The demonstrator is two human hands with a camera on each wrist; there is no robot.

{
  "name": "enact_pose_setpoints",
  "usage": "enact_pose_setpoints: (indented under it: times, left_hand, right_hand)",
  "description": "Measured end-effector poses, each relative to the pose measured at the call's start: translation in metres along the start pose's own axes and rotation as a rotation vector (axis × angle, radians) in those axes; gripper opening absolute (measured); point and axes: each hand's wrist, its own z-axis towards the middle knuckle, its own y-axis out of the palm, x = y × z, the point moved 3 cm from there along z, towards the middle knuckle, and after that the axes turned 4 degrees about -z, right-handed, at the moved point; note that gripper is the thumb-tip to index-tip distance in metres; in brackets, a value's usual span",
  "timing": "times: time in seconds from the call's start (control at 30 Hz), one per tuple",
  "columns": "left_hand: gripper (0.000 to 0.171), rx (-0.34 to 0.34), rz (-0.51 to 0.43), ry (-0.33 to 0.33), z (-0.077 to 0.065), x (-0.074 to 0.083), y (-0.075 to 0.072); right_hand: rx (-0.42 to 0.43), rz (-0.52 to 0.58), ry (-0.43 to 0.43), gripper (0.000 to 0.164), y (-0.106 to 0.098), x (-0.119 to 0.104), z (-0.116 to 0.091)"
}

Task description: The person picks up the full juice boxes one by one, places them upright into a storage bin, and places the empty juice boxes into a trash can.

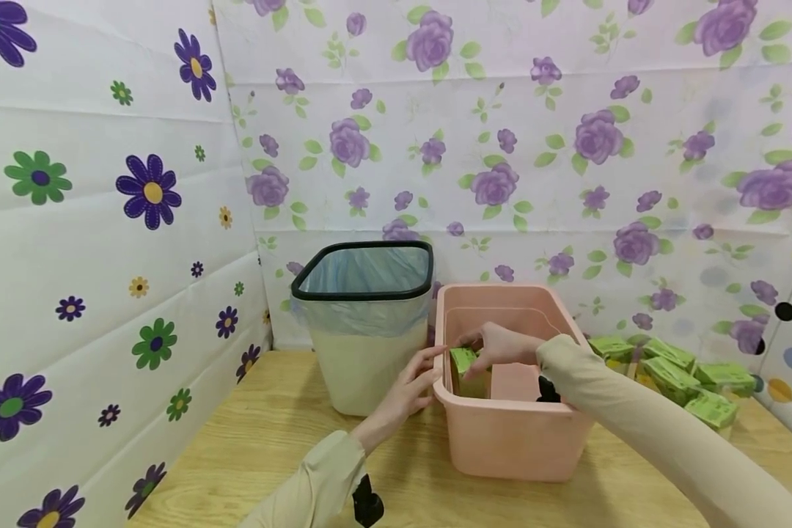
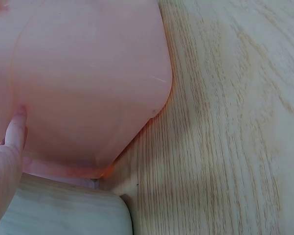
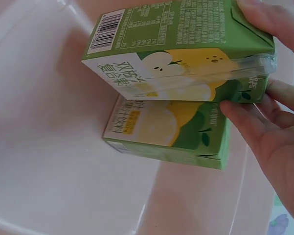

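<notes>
The right hand [image 1: 498, 343] pinches a juice box [image 3: 156, 36], fingers spread to its width, at eight o'clock in the pink tub [image 1: 511, 444]; setting it square against the second box [image 3: 149, 121] should avoid gaps. The left hand [image 1: 402, 389], fingers nearly straight, touches the tub's nine-o'clock side.

Near the bench's [image 1: 237, 447] right edge, green cartons [image 1: 669, 378] are partly hiding one another; a sleeve [image 1: 647, 422] is obscuring part of the tub [image 1: 511, 444].
</notes>
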Motion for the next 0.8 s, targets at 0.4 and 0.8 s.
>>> enact_pose_setpoints:
  times: [0.4,0.8]
  left_hand:
    - [0.049,-0.006,-0.012,0.001,0.000,-0.001,0.001]
    - [0.047,-0.008,-0.002,0.008,0.001,-0.003,0.001]
  right_hand:
    - [0.047,-0.024,0.026,0.064,0.005,0.005,-0.001]
    - [0.007,-0.083,-0.027,0.063,0.012,0.009,0.003]
